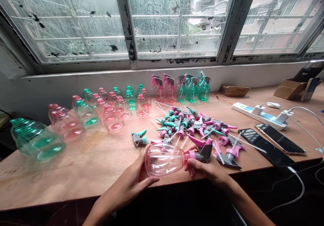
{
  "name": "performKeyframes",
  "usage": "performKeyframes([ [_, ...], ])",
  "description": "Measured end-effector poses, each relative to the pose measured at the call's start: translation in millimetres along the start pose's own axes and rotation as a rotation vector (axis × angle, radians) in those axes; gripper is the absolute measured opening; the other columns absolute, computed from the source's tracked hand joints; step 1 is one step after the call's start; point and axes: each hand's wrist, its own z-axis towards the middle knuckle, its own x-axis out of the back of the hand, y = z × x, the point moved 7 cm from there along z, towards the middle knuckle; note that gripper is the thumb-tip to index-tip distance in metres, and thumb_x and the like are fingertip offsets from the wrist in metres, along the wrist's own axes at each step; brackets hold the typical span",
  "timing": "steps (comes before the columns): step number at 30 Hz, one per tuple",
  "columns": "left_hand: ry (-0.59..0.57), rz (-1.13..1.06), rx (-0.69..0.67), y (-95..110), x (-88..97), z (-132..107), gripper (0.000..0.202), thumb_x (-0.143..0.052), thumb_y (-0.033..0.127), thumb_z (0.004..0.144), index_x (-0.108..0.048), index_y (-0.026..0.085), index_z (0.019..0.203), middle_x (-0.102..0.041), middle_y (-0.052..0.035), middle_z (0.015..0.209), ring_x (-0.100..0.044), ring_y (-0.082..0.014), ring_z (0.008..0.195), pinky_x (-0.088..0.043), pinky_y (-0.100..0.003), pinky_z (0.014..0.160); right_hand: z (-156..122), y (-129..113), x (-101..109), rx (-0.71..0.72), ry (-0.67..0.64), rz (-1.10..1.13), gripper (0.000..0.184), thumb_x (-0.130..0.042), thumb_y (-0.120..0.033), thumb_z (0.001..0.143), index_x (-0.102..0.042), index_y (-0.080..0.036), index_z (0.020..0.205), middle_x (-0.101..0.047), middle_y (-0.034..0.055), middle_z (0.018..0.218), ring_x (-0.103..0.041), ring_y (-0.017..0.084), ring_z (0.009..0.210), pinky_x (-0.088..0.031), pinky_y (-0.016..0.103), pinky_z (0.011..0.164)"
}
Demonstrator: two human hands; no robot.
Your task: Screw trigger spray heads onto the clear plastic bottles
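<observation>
A clear pink spray bottle (164,160) lies sideways in both hands above the table's front edge. My left hand (140,175) wraps round its base, with the thumb along the underside. At the neck, my right hand (199,167) has its fingers closed about the pink collar of the grey and pink trigger head (202,150). The head sits on the bottle mouth; how tightly, I cannot tell. Just beyond lies a pile of loose pink, green and grey trigger heads (189,121) with thin tubes. A single green and grey trigger head (139,139) lies apart, left of the pile.
Several open pink and green bottles (115,118) stand at the left. Bottles with trigger heads (193,91) line the wall. To the right are a power strip (258,114), two phones (269,146), white cables and a cardboard box (291,89). A brown packet (234,90) lies at the back.
</observation>
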Motion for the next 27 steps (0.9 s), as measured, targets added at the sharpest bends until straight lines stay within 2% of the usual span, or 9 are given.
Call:
performKeyframes([
  [14,-0.005,0.007,-0.004,-2.9,-2.8,0.3,0.097,-0.067,0.039,0.105,0.001,0.036,0.174,-0.019,-0.0052,0.182,-0.021,-0.0346,0.166,-0.023,-0.054,0.134,0.6,8.7,2.5,0.008,-0.031,0.023,0.040,-0.079,-0.053,0.096,-0.081,-0.016,0.082,-0.073,0.0021,0.066,-0.068,0.016,0.061,-0.053,0.028,0.064],
  [19,0.008,0.007,-0.021,-1.0,-1.5,1.4,0.097,-0.068,0.037,0.104,-0.001,0.035,0.174,-0.023,-0.0064,0.181,-0.024,-0.0374,0.165,-0.026,-0.055,0.133,0.3,6.4,2.2,0.016,-0.027,0.030,0.038,-0.079,-0.053,0.095,-0.080,-0.017,0.083,-0.074,0.0019,0.068,-0.067,0.016,0.060,-0.054,0.028,0.062],
  [27,-0.004,0.001,0.001,-2.9,-1.6,0.4,0.098,-0.068,0.038,0.105,0.002,0.035,0.174,-0.019,-0.0061,0.182,-0.021,-0.0350,0.166,-0.023,-0.055,0.134,0.1,-0.1,-1.9,0.009,-0.033,0.040,0.044,-0.081,-0.057,0.092,-0.080,-0.015,0.081,-0.072,0.0022,0.066,-0.066,0.015,0.058,-0.055,0.026,0.061],
])
